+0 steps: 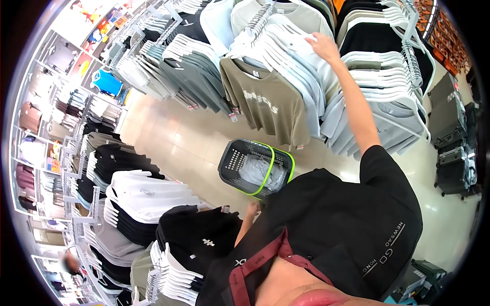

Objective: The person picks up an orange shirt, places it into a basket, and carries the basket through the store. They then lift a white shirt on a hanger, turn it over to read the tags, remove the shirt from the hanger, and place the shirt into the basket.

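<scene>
My right hand (324,47) reaches out to the hanging rack, its fingers closed at the shoulder of a pale T-shirt (301,48) on a white hanger. In front of that row hangs an olive-brown T-shirt (260,99) with white lettering. Low on the left, my left hand (252,208) is beside the near edge of a dark grey shopping basket (232,162) with a lime-green handle (269,168). Its fingers are too small and partly hidden to make out. Inside the basket lies a crumpled light grey garment (255,171), bagged or folded.
Grey-green shirts (191,76) hang on a neighbouring rack. Behind the basket, to the left, another rack holds white shirts (148,191) and black shirts (196,232). Dark suitcases (451,163) stand at the right. Tiled floor (168,132) runs between the racks.
</scene>
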A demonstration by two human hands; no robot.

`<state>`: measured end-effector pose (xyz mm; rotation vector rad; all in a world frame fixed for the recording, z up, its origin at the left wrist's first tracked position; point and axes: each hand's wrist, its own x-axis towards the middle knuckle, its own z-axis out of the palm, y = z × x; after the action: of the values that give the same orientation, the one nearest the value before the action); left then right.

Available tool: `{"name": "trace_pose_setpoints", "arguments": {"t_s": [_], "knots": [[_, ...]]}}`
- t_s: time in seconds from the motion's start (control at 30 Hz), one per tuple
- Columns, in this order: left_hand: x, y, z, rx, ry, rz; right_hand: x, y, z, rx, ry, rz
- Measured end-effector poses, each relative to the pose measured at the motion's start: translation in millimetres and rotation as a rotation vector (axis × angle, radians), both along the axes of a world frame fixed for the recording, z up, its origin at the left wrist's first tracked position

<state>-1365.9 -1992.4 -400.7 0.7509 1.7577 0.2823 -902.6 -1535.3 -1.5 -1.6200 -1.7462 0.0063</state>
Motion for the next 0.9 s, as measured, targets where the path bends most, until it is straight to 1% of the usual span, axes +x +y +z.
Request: {"name": "trace_pose_setpoints", "arguments": {"t_s": [0.03, 0.1, 0.17, 0.23, 0.3, 0.37, 0.4, 0.43, 0.47, 0.5, 0.53, 0.57, 0.63, 0.7, 0.77, 0.8, 0.83, 0.9], "knots": [[0, -5, -2, -0.004, -0.011, 0.008, 7, -11, 12, -0.011, -0.014, -0.029], [-8, -15, -18, -0.042, -0.08, 0.033, 18, -31, 28, 0.07, -0.017, -0.091], [-11, -23, -34, -0.042, -0.134, 0.028, 23, -59, 52, 0.06, -0.035, -0.152], [-6, -18, -35, -0.038, -0.039, -0.012, 37, -73, 53, 0.184, -0.092, -0.148], [0, -10, -25, -0.055, -0.035, -0.042, 41, -92, 58, 0.201, -0.092, -0.183], [-3, -4, -46, -0.045, -0.011, -0.01, 50, -103, 58, 0.232, -0.108, -0.219], [-10, -3, -66, -0.054, -0.013, -0.016, 54, -110, 57, 0.266, -0.118, -0.254], [-19, -1, -90, -0.061, -0.1, 0.054, 58, -117, 58, 0.258, -0.122, -0.26], [-19, 2, -91, -0.066, -0.186, 0.125, 62, -124, 61, 0.308, -0.102, -0.267], [-20, 2, -92, -0.073, -0.188, 0.118, 66, -131, 66, 0.356, -0.083, -0.273], [-16, 7, -71, -0.061, -0.15, 0.121, 67, -138, 73, 0.396, -0.093, -0.294], [-13, 12, -55, -0.047, -0.112, 0.122, 71, -144, 80, 0.469, -0.137, -0.299], [-15, 17, -52, -0.063, -0.102, 0.077, 78, -155, 97, 0.595, -0.266, -0.35], [-18, 20, -56, -0.088, -0.145, 0.061, 87, -168, 117, 0.691, -0.33, -0.404], [-23, 18, -81, -0.075, -0.183, 0.04, 93, -180, 142, 0.789, -0.325, -0.386], [-25, 19, -89, -0.056, -0.22, 0.038, 56, -209, 171, 0.673, -0.229, -0.4], [-26, 22, -90, -0.052, -0.223, 0.026, 52, -210, 182, 0.786, -0.221, -0.359], [-24, 34, -93, -0.037, -0.229, -0.051, 58, -213, 197, 0.747, -0.21, -0.29]]}}
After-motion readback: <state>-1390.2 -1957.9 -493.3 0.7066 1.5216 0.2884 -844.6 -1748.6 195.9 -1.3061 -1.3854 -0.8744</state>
